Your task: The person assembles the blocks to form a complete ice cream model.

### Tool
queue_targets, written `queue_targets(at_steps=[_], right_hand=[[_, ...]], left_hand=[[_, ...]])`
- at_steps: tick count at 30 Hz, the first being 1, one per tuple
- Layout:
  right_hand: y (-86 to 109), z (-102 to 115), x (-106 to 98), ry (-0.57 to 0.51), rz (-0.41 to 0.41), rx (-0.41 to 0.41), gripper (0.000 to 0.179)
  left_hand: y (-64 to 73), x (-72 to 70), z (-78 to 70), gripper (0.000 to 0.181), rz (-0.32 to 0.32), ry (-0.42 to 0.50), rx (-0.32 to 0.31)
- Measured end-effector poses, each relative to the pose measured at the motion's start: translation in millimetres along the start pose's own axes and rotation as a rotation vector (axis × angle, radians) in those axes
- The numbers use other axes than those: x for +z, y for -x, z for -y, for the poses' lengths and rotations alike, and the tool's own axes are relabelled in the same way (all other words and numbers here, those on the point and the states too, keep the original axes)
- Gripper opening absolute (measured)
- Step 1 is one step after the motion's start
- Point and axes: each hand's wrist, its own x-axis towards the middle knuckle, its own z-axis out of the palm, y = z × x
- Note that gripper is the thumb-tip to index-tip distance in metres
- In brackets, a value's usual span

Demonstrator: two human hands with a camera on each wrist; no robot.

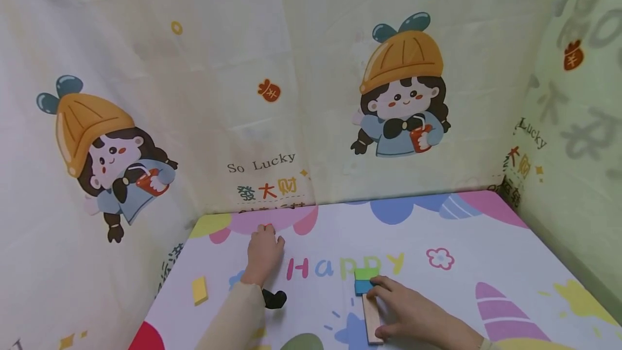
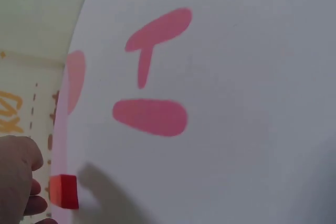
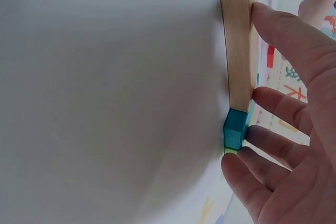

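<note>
Wooden toy blocks on a printed tabletop [image 1: 486, 242], one hand beside a short row, the other at a red block.
The right hand [image 1: 413, 309] spreads thumb and fingers along the row's three o'clock side, touching it without closing round anything. The left hand [image 1: 264, 253] is by the far edge at the red block; whether its grip is closed on that block, I cannot tell. The long plain block [image 1: 371, 317] is the row's near piece; a yellow block [image 1: 200, 290] lies well apart, towards nine o'clock. A blue block [image 1: 363, 287] meets the plain block's twelve o'clock end, then a green block [image 1: 366, 274] beyond. The red block [image 2: 68, 191] sits towards eleven o'clock. Best to pinch it across opposite faces, keeping the right fingers light so the row stays straight.
</note>
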Motion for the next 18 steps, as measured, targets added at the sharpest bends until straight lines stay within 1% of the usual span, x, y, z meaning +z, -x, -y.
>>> queue_targets(at_steps=[3,6,8,11,18], right_hand=[[1.3,0,0,0.002,0.0,0.002,0.059],[1.0,1,0,0.005,-0.006,0.004,0.058],[0.7,1,0,0.006,-0.01,0.005,0.057],[0.0,2,-1,0.004,0.0,0.011,0.058],[0.7,5,-2,-0.008,0.027,0.027,0.058]], left_hand=[[-6.9,0.7,6.4,0.037,-0.02,-0.014,-0.053],[-11.9,-1.7,10.4,0.039,0.004,-0.021,-0.104],[-13.7,-3.9,11.0,0.04,0.016,-0.021,-0.123],[-14.5,-5.2,9.3,0.042,0.031,-0.04,-0.135],[-11.7,-3.7,3.1,0.043,0.057,-0.142,-0.11]])
